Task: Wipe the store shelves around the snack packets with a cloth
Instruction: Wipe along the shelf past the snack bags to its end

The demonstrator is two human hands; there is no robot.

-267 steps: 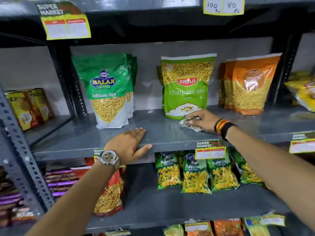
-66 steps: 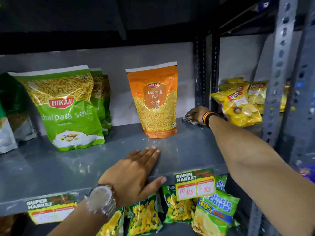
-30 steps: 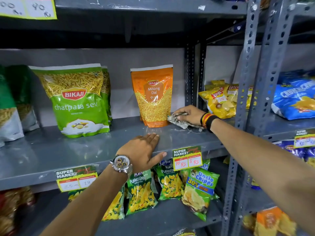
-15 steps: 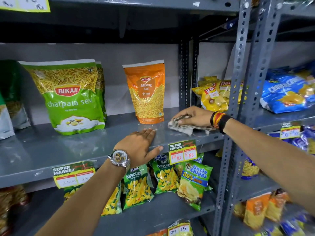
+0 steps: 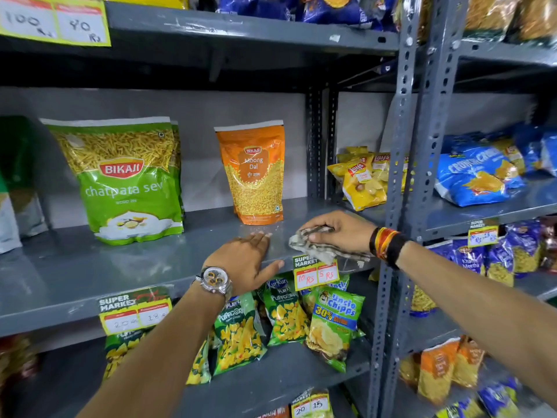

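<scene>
A grey metal shelf carries a green Bikaji sev packet and an orange Moong Dal packet, both upright. My right hand presses a crumpled grey cloth onto the shelf's front right corner, in front of the orange packet. The cloth hangs a little over the front lip. My left hand, with a wristwatch, lies flat and empty on the shelf edge just left of the cloth.
Perforated grey uprights stand right of the cloth. Beyond them sit yellow Lay's packets and blue chip bags. Price tags hang on the shelf lip. Green Puffcorn and Uncle Chipps packets fill the shelf below.
My right hand has drawn the cloth forward from the back right corner to the shelf's front edge. My left hand has stayed flat on the shelf edge.
</scene>
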